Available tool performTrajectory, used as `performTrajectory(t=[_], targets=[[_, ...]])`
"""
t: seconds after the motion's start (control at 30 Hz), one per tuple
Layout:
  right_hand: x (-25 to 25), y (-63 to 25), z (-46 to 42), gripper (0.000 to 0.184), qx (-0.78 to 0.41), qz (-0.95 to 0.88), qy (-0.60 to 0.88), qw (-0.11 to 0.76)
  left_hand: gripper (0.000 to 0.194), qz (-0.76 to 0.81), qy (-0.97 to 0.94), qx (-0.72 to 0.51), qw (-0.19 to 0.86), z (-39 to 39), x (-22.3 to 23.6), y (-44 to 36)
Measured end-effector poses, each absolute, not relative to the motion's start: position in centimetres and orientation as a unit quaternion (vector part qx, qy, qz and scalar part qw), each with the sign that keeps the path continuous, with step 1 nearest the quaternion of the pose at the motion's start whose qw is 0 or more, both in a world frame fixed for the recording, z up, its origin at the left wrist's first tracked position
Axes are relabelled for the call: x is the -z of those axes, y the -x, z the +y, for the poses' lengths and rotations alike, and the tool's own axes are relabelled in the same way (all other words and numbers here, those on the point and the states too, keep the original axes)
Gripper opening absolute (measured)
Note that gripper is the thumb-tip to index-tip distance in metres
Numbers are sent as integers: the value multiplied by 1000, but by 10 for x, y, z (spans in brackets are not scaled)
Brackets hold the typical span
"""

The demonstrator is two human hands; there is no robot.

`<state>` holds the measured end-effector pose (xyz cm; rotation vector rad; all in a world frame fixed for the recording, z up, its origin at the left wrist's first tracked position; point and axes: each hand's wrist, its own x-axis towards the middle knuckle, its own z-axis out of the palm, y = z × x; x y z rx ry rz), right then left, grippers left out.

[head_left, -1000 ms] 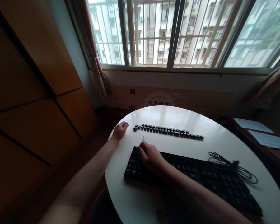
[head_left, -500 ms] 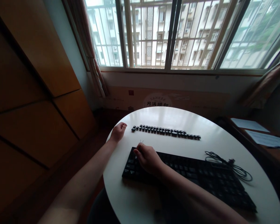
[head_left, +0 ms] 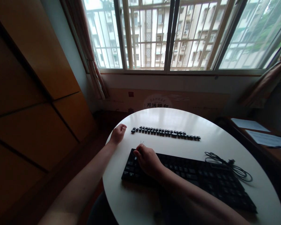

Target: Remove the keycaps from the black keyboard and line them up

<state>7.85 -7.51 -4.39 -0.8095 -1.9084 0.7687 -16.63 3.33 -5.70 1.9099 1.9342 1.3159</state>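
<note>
Here's the table (head_left: 131, 201), keyboard (head_left: 195, 172) at clock centre: right hand (head_left: 148, 159) over its ten o'clock end, keycaps (head_left: 163, 133) lined up beyond at eleven, left hand (head_left: 118, 134) out at ten, cable (head_left: 231, 162) at two, window (head_left: 168, 40) behind everything at twelve.
</note>
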Motion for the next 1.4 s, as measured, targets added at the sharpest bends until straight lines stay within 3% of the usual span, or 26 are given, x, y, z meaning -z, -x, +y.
performTrajectory(t=[0.1,0.4,0.7,1.0,1.23,1.4], targets=[[44,-77,-73,24,-334,-715,357,500,29,638,-631,-436,60,31,55,166],[51,-73,-60,27,-388,-639,387,539,32,554,-704,-429,114,10,37,141],[60,-68,-48,30,-406,-597,400,565,33,404,-794,-323,320,-20,16,104],[54,-71,-51,26,-402,-605,402,558,32,419,-781,-305,348,-15,18,113],[45,-72,-58,24,-394,-611,402,557,34,417,-736,-318,427,-10,18,126],[44,-71,-60,22,-388,-618,396,557,43,455,-712,-407,348,18,-15,132]])
